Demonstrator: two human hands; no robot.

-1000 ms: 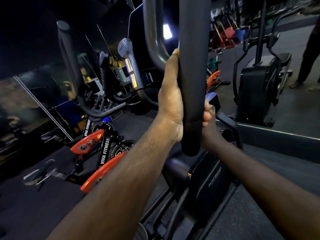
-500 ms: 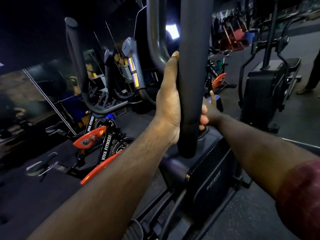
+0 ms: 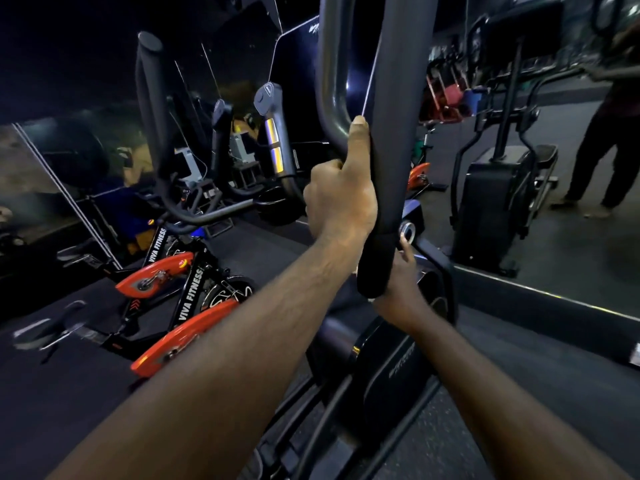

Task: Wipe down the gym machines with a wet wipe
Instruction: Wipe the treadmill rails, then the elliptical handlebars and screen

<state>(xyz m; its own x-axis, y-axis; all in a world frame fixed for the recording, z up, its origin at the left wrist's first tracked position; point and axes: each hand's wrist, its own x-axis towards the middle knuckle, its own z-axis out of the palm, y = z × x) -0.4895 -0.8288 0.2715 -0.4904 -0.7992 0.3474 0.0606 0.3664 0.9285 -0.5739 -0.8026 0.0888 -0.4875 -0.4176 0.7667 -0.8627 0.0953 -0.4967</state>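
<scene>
- Black foam wraps the upright handle (image 3: 398,133) of the elliptical machine (image 3: 388,362). The handle runs from 12 o'clock down to the centre of the view, and the machine's dark housing sits below it at 6 o'clock.
- The left hand (image 3: 341,199) grasps this handle just above centre. Its fingers are curled, and its thumb lies straight up along the foam's left edge.
- The right hand (image 3: 398,285) is just under the handle's lower end, towards 5 o'clock. One finger rises beside the foam and the rest are hidden, so I cannot tell whether they are clenched, loose or holding anything.
- A bent grey tube (image 3: 329,81) of the same machine stands just behind the thumb at 12 o'clock.
- A fixed grip (image 3: 273,143) with shiny plates stands at 11 o'clock.
- Two black and orange spin bikes (image 3: 187,296) marked VIVA FITNESS stand at 8 o'clock on the dark floor (image 3: 52,393).
- At 3 o'clock a mirror (image 3: 571,271) shows another elliptical, with a standing person (image 3: 609,133) at 2 o'clock.
</scene>
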